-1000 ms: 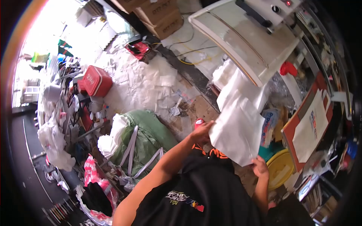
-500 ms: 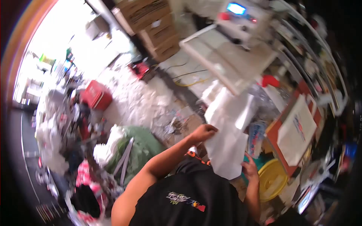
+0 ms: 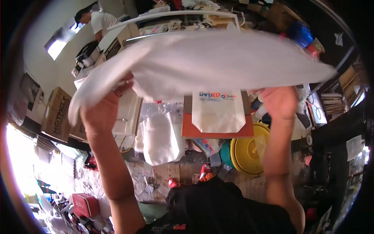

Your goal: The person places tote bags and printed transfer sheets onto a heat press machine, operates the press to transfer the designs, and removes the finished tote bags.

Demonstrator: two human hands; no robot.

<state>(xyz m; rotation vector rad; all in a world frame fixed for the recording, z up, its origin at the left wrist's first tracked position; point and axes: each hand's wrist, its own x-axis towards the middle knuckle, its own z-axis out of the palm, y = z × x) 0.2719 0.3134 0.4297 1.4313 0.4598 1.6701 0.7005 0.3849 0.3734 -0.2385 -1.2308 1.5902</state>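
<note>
A white cloth bag piece (image 3: 218,58), blurred by motion, is spread wide in the air across the upper middle of the head view. My left hand (image 3: 103,105) grips its lower edge at the left, fingers partly behind the fabric. At the right, my right hand (image 3: 278,102) is raised against the lower edge with its fingers wrapped at the cloth. Below and between my hands, a printed cream bag (image 3: 218,115) lies flat on a red-orange board (image 3: 189,126). More white fabric (image 3: 161,142) lies left of the board.
A yellow lidded bucket (image 3: 249,150) stands below the board's right side. Cardboard boxes (image 3: 56,115) are at the left. Another person (image 3: 99,21) in a white shirt bends over at the upper left. A red box (image 3: 85,204) sits on the cluttered floor.
The view has turned toward the printed bag and board. Both hands have risen and moved farther apart, and the white cloth has gone from hanging down to spread across between them.
</note>
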